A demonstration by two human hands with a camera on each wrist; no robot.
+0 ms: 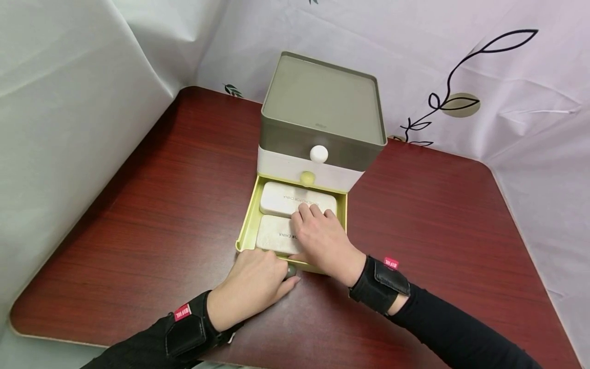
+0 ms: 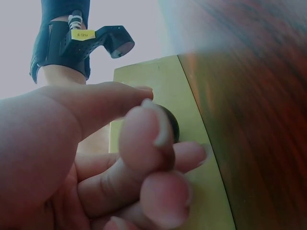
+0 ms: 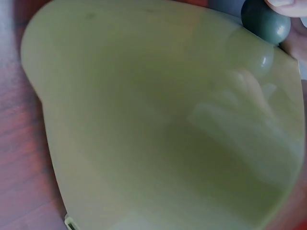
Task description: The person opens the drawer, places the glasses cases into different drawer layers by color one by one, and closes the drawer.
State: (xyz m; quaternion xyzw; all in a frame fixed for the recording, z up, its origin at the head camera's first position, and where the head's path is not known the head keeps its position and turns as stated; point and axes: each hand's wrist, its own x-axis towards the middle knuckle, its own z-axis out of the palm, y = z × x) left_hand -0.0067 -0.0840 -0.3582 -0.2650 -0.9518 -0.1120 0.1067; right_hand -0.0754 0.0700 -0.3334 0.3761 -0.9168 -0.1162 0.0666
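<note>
A yellow-green drawer (image 1: 249,225) stands pulled out at the bottom of a small desktop cabinet (image 1: 324,100). Inside lie two whitish, rounded oblong cases with lettering: a far case (image 1: 276,197) and a near case (image 1: 272,233). My right hand (image 1: 324,241) grips the near case across its width, fingertips at its far edge and thumb at the near side. At the drawer front, my left hand (image 1: 253,277) pinches the dark green round knob (image 2: 171,122) between thumb and fingers. In the right wrist view the knob (image 3: 266,21) shows, but the right fingers are hidden.
Above the drawer are a white tier with a yellow knob (image 1: 307,178) and a grey-green tier with a white knob (image 1: 319,154). The cabinet stands on a reddish-brown wooden table (image 1: 428,220). White patterned cloth (image 1: 369,36) hangs behind and beside it.
</note>
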